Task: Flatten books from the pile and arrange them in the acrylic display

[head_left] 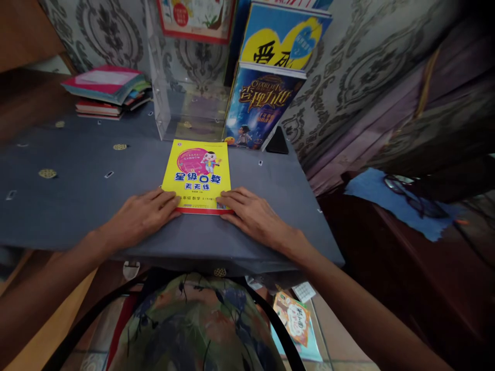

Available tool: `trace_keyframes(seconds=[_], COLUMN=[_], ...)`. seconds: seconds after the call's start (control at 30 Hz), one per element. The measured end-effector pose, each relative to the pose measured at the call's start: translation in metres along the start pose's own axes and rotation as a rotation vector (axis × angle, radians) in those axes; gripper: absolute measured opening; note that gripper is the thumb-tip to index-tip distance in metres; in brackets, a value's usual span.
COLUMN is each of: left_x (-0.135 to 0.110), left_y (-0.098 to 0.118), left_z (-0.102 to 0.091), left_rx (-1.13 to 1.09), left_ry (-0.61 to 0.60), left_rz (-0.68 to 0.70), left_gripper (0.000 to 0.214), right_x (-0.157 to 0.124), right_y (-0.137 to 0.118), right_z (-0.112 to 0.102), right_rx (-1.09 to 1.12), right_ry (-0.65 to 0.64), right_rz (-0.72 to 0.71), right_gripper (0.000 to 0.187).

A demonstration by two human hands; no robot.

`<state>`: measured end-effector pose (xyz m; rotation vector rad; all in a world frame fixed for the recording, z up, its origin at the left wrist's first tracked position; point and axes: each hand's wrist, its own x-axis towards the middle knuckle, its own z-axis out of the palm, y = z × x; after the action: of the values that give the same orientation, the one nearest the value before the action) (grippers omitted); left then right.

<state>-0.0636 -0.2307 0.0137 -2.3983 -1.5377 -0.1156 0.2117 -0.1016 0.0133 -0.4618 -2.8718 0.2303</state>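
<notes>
Clock dial centred on the yellow book, 12 o'clock pointing away from the wearer

Item 1: yellow book (197,178), thin, red strip along its near edge, blue Chinese title, pink roundel and cartoon figure; lying flat and closed on the grey-blue table cover (88,206), near the front edge

Item 2: left hand (146,214), at 8 o'clock, palm down; unclenched, fingers stretching out together and resting on the book's near left corner

Item 3: right hand (253,212), at 4 o'clock, palm down; likewise unclenched, fingers reaching over the near right corner and touching the cover

Item 4: clear stand (160,98), at 12 o'clock, standing just beyond the yellow book; a red-bordered picture (195,36) showing above

Item 5: dark blue book (259,111), at 1 o'clock, standing tilted; a blue book with a yellow heart (284,41) rising behind it

Item 6: flat black object (279,142), at 2 o'clock, partly hidden

Item 7: book stack (106,85), between 10 and 11 o'clock, pink-and-blue item lying on top

Item 8: blue cloth (367,188), at 3 o'clock, well apart, glasses (415,198) lying on it

Item 9: orange booklet (296,319), at 5 o'clock, lying below table level
</notes>
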Motion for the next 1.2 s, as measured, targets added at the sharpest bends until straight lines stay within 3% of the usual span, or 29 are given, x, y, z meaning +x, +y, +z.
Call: trace_keyframes(seconds=[0.1,0.4,0.57,0.73,0.93,1.2], left_x=[-0.002,0.000,0.006,0.014,0.030,0.032], left_y=[0.000,-0.001,-0.005,0.005,0.019,0.016], left_z=[0.000,-0.005,-0.007,-0.009,-0.007,-0.008], left_rx=[0.028,0.025,-0.033,0.002,0.002,-0.015], left_ry=[-0.010,-0.057,-0.012,0.019,0.014,-0.028], left_rz=[0.040,0.055,0.028,-0.002,0.086,0.106], left_gripper=[0.038,0.034,0.036,0.043,0.032,0.022], right_x=[0.000,0.005,0.004,0.003,0.003,-0.002], right_y=[0.000,0.004,0.005,0.005,0.004,0.003], right_z=[-0.001,-0.005,-0.004,-0.002,0.000,0.001], right_rx=[0.007,0.048,0.072,0.066,0.073,0.190], right_ry=[0.002,0.017,0.028,0.020,0.027,0.133], right_rz=[-0.011,0.028,0.048,0.077,0.105,0.105], right_gripper=[0.028,0.041,0.040,0.039,0.039,0.035])
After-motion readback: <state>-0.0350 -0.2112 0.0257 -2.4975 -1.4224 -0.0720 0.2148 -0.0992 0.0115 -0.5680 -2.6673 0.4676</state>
